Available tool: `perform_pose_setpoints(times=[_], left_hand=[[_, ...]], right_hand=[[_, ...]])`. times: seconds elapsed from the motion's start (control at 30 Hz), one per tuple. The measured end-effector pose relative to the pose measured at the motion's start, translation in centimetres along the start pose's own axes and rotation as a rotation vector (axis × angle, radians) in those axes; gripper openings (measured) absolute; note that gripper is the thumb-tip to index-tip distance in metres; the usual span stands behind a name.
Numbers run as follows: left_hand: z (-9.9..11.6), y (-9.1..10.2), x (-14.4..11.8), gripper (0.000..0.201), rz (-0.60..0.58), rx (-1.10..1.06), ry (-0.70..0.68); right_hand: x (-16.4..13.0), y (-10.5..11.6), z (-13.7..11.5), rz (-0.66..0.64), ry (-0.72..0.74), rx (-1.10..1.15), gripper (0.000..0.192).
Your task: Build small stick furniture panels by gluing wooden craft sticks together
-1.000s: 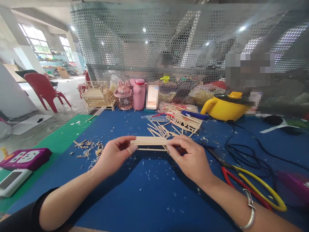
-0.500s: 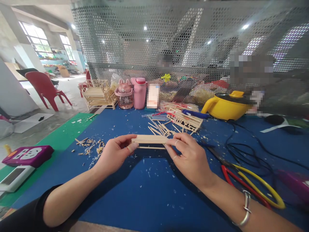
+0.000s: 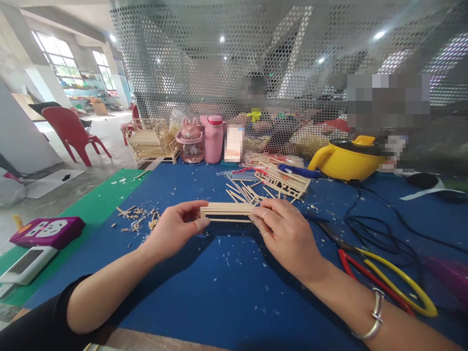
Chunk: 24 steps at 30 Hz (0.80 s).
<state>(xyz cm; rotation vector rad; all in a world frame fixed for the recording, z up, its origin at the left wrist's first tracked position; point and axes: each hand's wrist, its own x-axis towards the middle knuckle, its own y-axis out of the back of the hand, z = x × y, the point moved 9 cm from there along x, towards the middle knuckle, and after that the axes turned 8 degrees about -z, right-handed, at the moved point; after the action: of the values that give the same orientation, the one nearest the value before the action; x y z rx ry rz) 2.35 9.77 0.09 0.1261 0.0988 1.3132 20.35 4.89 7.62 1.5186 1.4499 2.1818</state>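
Between my two hands, above the blue table mat [image 3: 204,302], is a small frame of pale wooden sticks [image 3: 228,210]. Several sticks lie side by side on its top, and a single stick runs apart below them. My left hand [image 3: 181,222] pinches the frame's left end between thumb and fingers. At the right end, the fingers of my right hand [image 3: 287,231] are closed on it and hide that corner. Behind the frame lie loose wooden sticks [image 3: 243,191] and a flat stick lattice [image 3: 287,181].
Stick offcuts [image 3: 137,217] are scattered at left, near a purple power strip [image 3: 47,231]. On the right are red-and-yellow-handled pliers [image 3: 395,280], black cables [image 3: 373,234] and a yellow pot [image 3: 349,160]. A pink bottle [image 3: 213,140] and a stick-built model [image 3: 149,141] stand at the back.
The stick frame has tilted slightly, showing more of the gap between its top sticks and lower stick. Both hands keep their hold. The view has shifted a little.
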Motion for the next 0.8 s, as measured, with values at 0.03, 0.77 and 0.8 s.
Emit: perform_pose_setpoints(times=[0.03,0.77,0.8], left_hand=[[0.02,0.01,0.0,0.044,0.0,0.001,0.001],[-0.62,0.25,-0.32,0.046,0.034,-0.066,0.078],[-0.58,0.28,-0.3,0.046,0.04,-0.055,0.077]], right_hand=[[0.01,-0.03,0.05,-0.004,0.0,0.0,0.011],[-0.2,-0.43,0.07,-0.029,-0.023,-0.003,0.011],[-0.21,-0.45,0.15,-0.026,-0.03,0.002,0.01]])
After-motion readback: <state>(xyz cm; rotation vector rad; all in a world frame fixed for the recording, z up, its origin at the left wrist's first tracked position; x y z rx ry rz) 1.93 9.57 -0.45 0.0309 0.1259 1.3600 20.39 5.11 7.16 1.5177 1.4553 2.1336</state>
